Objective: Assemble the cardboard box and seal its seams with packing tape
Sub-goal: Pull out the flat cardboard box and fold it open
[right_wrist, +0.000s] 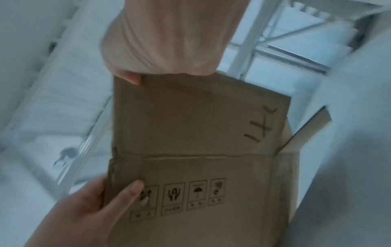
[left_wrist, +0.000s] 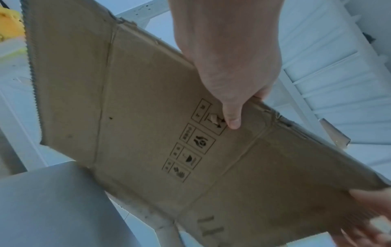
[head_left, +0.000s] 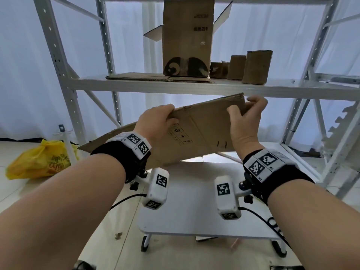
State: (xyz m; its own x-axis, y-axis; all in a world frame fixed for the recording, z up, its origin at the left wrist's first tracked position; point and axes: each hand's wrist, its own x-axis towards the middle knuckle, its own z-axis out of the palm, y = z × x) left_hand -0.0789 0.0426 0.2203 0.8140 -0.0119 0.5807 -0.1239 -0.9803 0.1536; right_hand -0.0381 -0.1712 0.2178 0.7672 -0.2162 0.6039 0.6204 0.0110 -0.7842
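Holding the flattened box [head_left: 198, 131] in the air between us and the rack [head_left: 175, 87], above the white counter [head_left: 194, 207], we have it tilted, its long axis running from low on our left to high on our right. Both hands are on the upper long edge. Our left hand [head_left: 155, 121] grips that edge near the middle of the main panel, thumb on the near face beside the printed symbols and the other fingers curled over the top out of sight. Our right hand [head_left: 246, 121] pinches the raised right-hand flap near its far corner, thumb in front and fingers behind. So the box lies straight ahead of both hands, and the right hand is the nearer to the flap end where, we judge, the layers must be pulled apart to open the sleeve into a tube. No tape shows in any view. On the near panel sits a row of four boxed handling symbols [right_wrist: 177, 195]: up-arrows, hands cupping a package, an umbrella, and a fourth we cannot make out; the small captions under them are too blurred to read. On the flap near the right hand are handwritten marker strokes [right_wrist: 259, 123], not legible to us. On the shelf behind, a tall standing carton [head_left: 187, 38] carries upside-down print and a dark logo we cannot read.
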